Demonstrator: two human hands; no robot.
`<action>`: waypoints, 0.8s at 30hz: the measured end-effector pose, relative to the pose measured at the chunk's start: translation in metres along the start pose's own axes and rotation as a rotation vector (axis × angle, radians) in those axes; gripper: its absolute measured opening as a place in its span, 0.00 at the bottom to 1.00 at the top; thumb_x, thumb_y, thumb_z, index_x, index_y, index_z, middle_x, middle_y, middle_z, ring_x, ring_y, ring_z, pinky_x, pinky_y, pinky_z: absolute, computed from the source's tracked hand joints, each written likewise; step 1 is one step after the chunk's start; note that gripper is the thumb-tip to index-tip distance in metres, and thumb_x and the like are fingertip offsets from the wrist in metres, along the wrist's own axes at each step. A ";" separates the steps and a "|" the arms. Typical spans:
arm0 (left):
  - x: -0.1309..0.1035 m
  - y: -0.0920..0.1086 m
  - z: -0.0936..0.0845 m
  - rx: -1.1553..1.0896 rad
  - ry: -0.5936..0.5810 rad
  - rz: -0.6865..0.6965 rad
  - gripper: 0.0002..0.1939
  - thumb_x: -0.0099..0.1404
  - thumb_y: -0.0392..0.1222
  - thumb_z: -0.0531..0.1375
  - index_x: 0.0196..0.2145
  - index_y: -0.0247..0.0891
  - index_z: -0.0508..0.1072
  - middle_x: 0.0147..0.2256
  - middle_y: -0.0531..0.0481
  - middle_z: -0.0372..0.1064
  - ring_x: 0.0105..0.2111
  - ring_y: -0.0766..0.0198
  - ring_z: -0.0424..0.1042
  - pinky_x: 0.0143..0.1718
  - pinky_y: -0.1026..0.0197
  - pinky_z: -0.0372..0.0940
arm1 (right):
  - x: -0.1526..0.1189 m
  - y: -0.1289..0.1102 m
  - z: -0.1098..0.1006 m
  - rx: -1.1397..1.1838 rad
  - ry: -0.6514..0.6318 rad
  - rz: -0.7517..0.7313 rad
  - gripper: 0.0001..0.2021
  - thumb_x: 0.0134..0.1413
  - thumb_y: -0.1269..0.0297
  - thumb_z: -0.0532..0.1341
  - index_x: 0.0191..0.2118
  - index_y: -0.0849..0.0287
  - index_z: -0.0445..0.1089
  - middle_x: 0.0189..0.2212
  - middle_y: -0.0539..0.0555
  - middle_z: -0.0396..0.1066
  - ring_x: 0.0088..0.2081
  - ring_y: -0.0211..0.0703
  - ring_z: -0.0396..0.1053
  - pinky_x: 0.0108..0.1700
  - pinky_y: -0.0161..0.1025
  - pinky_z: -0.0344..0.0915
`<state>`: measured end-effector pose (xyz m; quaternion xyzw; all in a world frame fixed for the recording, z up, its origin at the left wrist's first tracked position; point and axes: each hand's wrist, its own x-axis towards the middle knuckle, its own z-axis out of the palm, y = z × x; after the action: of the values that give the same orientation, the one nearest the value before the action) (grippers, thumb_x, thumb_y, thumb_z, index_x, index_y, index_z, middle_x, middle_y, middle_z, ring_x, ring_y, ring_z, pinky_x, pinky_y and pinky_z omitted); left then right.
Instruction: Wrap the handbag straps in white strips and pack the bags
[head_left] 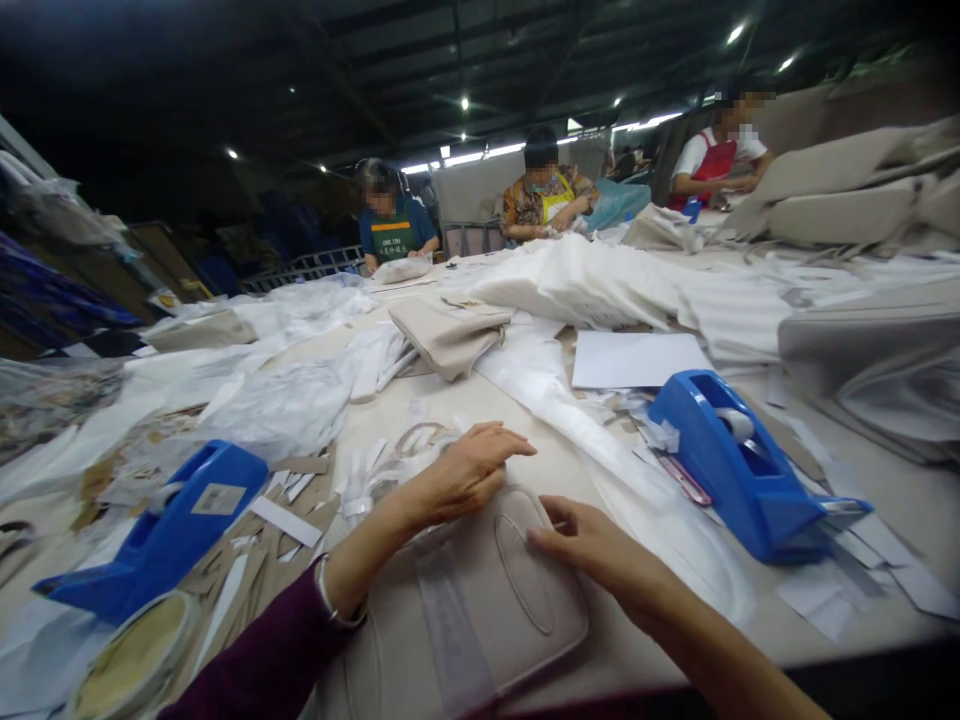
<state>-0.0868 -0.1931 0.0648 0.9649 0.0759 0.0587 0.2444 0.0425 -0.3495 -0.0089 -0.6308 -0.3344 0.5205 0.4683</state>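
While a smooth beige bag [544, 600] with rounded corners and a raised oval loop of cord is lying at the near edge of the pale bench [622, 655], both hands are touching it, apart from each other. The left hand [472, 465] is stretching over its far end, fingers extended and open, with a silver bracelet [335, 597] circling the wrist below. The right hand [589, 545] is curving around the far right corner, thumb toward the front face; whether it is gripping firmly, I cannot tell. A translucent strip [454, 635] is running down the bag's face.

Blue plastic tape dispensers are standing on either side, one [169, 530] at left among paper scraps, another [757, 500] at right beside a red-handled tool [686, 480]. Beyond the hands, a folded beige bag [454, 335] is resting left of a flat white sheet [637, 360]. Across the bench, three people are working.
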 end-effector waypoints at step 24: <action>0.007 -0.025 0.040 0.343 0.064 0.072 0.11 0.67 0.40 0.50 0.29 0.40 0.67 0.30 0.50 0.69 0.35 0.62 0.63 0.50 0.53 0.54 | 0.055 0.005 0.017 -0.044 -0.065 -0.132 0.20 0.28 0.70 0.65 0.36 0.62 0.67 0.35 0.52 0.73 0.40 0.48 0.68 0.40 0.37 0.62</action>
<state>-0.0770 -0.1882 0.0184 0.9922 0.0579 0.0844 0.0711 0.0390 -0.2970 -0.0332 -0.6002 -0.4019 0.5012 0.4764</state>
